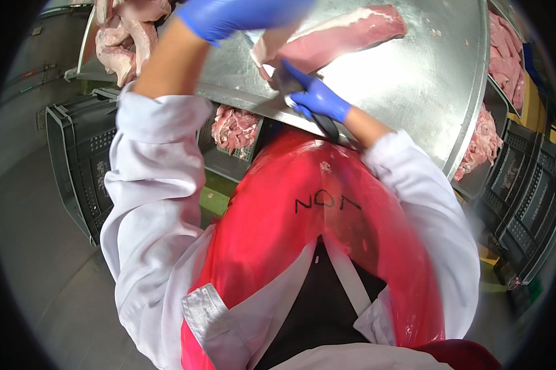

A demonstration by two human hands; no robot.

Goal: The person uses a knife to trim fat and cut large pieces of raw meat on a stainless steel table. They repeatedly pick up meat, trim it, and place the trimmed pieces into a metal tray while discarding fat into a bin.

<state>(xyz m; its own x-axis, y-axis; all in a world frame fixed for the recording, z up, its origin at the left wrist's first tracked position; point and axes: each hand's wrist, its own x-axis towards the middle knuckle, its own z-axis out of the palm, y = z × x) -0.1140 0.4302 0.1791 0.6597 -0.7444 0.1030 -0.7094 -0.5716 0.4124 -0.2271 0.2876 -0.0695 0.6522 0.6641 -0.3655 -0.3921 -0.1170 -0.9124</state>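
Observation:
A long piece of pink meat (340, 42) with a white fat edge lies slantwise on the metal table (414, 92). My right hand (324, 100), in a blue glove, is closed round a knife (327, 127). Its dark handle end points back toward me, and the blade, partly hidden and blurred, is close to the meat's near left end. Above that same end, my blue-gloved left hand (241, 15) is smeared by motion and cut off by the upper edge. Its fingers cannot be made out. A pale strip (272, 46) hangs just below it.
Several pale meat pieces (127, 43) are piled at the table's far left. Under the front edge, a grey crate (219, 161) holds trimmings. More cut meat (506, 61) and trimmings (481, 142) fill containers at the right. Dark crates (80, 148) stand at the left.

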